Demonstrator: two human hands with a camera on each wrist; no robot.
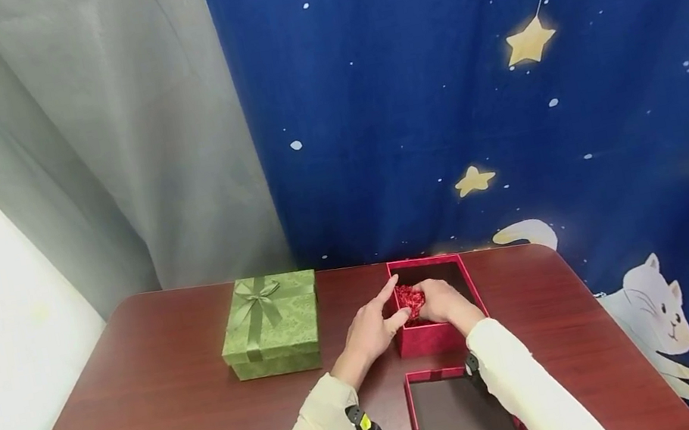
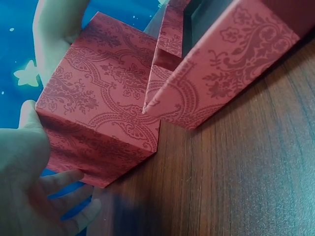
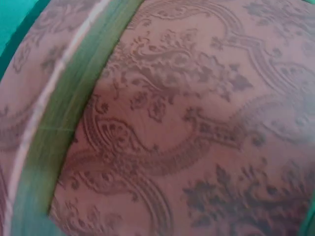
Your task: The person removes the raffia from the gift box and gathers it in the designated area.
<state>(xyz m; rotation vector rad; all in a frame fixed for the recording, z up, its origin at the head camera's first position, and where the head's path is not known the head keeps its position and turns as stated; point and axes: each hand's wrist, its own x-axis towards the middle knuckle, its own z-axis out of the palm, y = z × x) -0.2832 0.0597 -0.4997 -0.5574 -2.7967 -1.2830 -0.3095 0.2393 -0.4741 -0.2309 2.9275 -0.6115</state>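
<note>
An uncovered red box (image 1: pixel 432 340) with a dark inside stands at the table's back edge. Red shredded paper (image 1: pixel 410 297) is bunched at its left side. My right hand (image 1: pixel 440 299) reaches in over the front right rim, its fingers curled at the shreds and partly hidden. At the box's left side is my left hand (image 1: pixel 368 330), index finger stretched along the rim and thumb at the front left corner. The left wrist view has the left hand (image 2: pixel 29 182) with loosely spread fingers beside the patterned box wall (image 2: pixel 103 83); no shreds show there.
A second red-edged piece with a dark inside (image 1: pixel 466 416) lies nearer, below the right sleeve. Farther left stands a closed green gift box (image 1: pixel 276 335) with a ribbon bow. Behind the wooden table (image 1: pixel 165 416) hang grey and blue curtains. Patterned red surface (image 3: pixel 172 98) fills the right wrist view.
</note>
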